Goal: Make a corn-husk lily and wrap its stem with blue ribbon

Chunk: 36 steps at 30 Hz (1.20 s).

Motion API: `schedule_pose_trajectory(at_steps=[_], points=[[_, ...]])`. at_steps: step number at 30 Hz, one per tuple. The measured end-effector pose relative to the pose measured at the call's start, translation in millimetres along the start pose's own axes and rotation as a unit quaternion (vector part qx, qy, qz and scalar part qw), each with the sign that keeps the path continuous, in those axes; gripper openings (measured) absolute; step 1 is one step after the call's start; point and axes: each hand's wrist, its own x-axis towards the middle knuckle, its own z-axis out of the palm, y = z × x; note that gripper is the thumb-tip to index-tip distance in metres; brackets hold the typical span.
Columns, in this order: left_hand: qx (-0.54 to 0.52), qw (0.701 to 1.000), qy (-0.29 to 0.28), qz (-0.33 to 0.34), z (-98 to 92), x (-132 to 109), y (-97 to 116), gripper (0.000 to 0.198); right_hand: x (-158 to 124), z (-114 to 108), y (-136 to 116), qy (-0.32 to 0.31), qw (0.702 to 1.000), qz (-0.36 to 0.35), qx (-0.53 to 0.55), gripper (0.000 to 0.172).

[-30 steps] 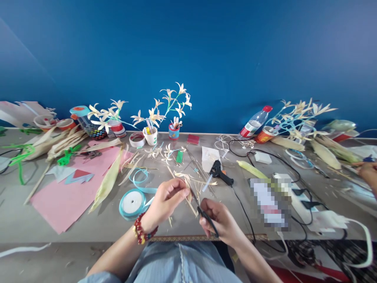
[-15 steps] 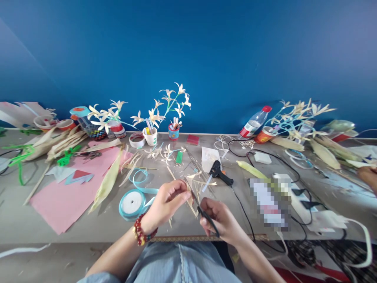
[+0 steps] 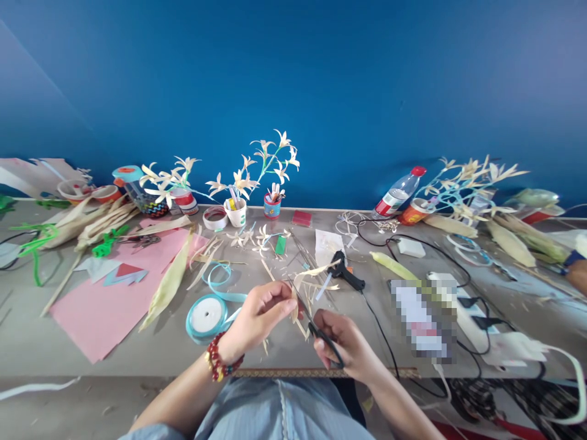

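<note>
My left hand (image 3: 266,315) pinches a pale corn husk strip (image 3: 296,297) between thumb and fingers, over the middle of the table. Wrapped round the handles of black-handled scissors (image 3: 326,343) is my right hand (image 3: 346,345). The scissors' blades point up and left, reaching to the strip near my left fingertips. Whether the blades touch the husk I cannot tell. More narrow husk strips lie under and beyond my hands. A black glue gun (image 3: 346,272) rests just past my right hand, and a spool of light blue ribbon (image 3: 206,316) lies left of my left hand.
Cups of husk flowers (image 3: 236,212) stand along the blue wall. Pink paper (image 3: 105,318) and husks cover the left side. At right lie a blurred-out phone (image 3: 419,321), a white power strip (image 3: 477,324), cables and a bottle (image 3: 398,192). Another person's hand (image 3: 578,272) shows at the right edge.
A husk strip by the scissors' blades now curls up and out to the right, toward the glue gun. My hands have barely moved. The other person's hand at right has shifted slightly.
</note>
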Motion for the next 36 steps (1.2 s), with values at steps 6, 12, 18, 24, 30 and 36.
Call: schedule_pose_trajectory(at_steps=[6,12,18,24,30,36], points=[[0.007,1.000,0.013,-0.006,-0.9,1,0,0.021,-1,-1,3,0.007,1.000,-0.002,-0.010,0.054],[0.020,0.999,-0.019,-0.037,-7.6,7,-9,0.022,1,-1,11,0.030,0.999,0.007,-0.022,0.049],[0.092,0.992,-0.033,-0.081,-14.8,12,-31,0.021,7,-2,20,0.090,0.995,0.031,-0.013,0.044],[0.238,0.957,-0.123,-0.110,-10.3,14,-32,0.015,17,0,13,0.126,0.990,-0.047,0.027,0.032],[0.272,0.949,-0.141,-0.071,-9.1,15,-27,0.016,25,2,0,0.091,0.994,-0.066,-0.010,0.025],[0.221,0.970,-0.086,-0.052,-14.9,12,-19,0.013,28,2,1,0.098,0.993,-0.060,0.015,0.025]])
